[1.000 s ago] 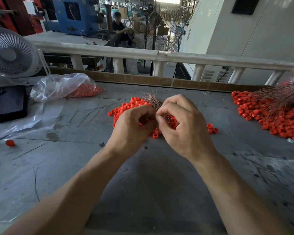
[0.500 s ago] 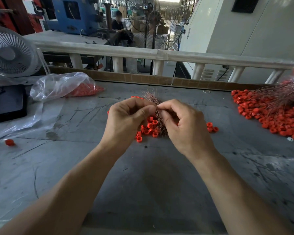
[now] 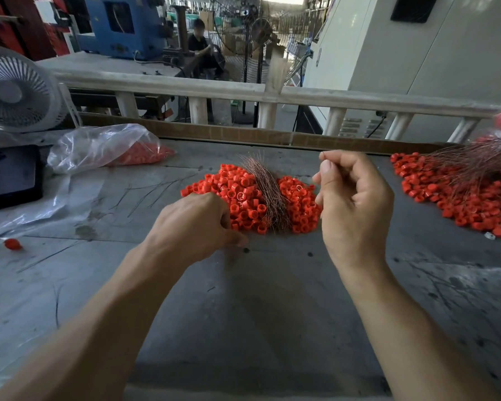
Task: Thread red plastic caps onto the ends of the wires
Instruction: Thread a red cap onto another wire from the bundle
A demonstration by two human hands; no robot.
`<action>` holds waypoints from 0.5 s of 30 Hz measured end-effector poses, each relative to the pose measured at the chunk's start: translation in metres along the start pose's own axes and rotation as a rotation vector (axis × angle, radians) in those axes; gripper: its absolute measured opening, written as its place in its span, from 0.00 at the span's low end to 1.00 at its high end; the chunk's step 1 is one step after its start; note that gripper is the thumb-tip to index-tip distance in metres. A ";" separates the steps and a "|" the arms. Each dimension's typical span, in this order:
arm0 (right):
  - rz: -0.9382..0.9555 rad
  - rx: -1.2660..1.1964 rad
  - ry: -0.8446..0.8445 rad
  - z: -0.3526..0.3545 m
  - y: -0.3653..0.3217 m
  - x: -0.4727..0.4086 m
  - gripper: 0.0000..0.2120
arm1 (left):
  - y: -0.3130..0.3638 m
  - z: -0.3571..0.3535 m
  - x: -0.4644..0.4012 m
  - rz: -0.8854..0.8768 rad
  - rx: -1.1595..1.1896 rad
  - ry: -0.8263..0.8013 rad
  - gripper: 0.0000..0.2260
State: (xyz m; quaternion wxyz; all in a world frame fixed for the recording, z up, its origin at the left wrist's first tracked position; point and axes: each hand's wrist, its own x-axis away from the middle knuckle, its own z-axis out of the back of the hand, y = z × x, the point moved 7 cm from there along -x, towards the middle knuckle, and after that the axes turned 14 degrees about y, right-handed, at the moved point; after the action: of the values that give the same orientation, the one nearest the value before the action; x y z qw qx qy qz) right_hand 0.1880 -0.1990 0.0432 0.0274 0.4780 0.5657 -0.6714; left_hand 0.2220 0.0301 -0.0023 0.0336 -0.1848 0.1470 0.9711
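A heap of red plastic caps [image 3: 243,198] lies mid-table, with a bundle of thin copper-coloured wires [image 3: 268,192] lying across it. My left hand [image 3: 197,227] is down at the heap's near-left edge. Its fingers curl into the caps and hide their own tips, and the thumb lies along the table. My right hand [image 3: 353,204] is raised just right of the heap, fingers curled, thumb and forefinger pinched together as on a single fine wire too thin to see clearly. A second spread of capped wires [image 3: 460,192] covers the table's right side.
A clear plastic bag of red caps [image 3: 104,149] lies at the back left, beside a black tablet [image 3: 10,176] and a white fan [image 3: 15,91]. One loose cap [image 3: 12,243] sits far left. A railing [image 3: 272,94] runs behind the table. Stray wires litter the grey top.
My hands, which were pinching together over the wire bundle, have separated. The left dropped to the heap's near-left edge and the right lifted up and to the right, uncovering the heap.
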 end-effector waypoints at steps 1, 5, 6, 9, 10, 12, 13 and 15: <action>-0.051 -0.023 -0.001 0.000 0.004 0.000 0.06 | 0.002 0.000 0.000 -0.008 -0.014 0.003 0.21; -0.227 -0.078 -0.010 -0.002 0.019 0.000 0.06 | 0.006 0.000 0.001 -0.035 -0.018 -0.005 0.18; -0.261 -0.091 -0.018 -0.003 0.022 0.001 0.06 | 0.007 -0.001 0.001 -0.042 -0.012 -0.011 0.16; -0.348 -0.112 -0.057 -0.006 0.031 0.002 0.07 | 0.010 -0.004 0.004 -0.067 0.039 -0.016 0.11; -0.375 -0.115 -0.079 -0.008 0.034 0.003 0.07 | 0.010 -0.005 0.004 -0.071 0.077 -0.016 0.09; -0.431 -0.125 -0.137 -0.013 0.038 0.007 0.07 | 0.013 -0.007 0.004 -0.071 0.194 0.005 0.07; -0.446 -0.124 -0.170 -0.015 0.039 0.009 0.07 | 0.015 -0.006 0.003 -0.061 0.273 0.035 0.06; -0.436 -0.107 -0.236 -0.020 0.040 0.012 0.08 | 0.017 -0.003 0.001 0.006 0.495 0.089 0.06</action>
State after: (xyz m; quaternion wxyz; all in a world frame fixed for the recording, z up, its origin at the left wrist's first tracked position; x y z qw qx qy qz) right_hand 0.2170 -0.1918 0.0082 -0.0270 0.2607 0.6831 -0.6817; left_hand 0.2203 0.0131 -0.0009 0.0684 -0.2133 0.3821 0.8965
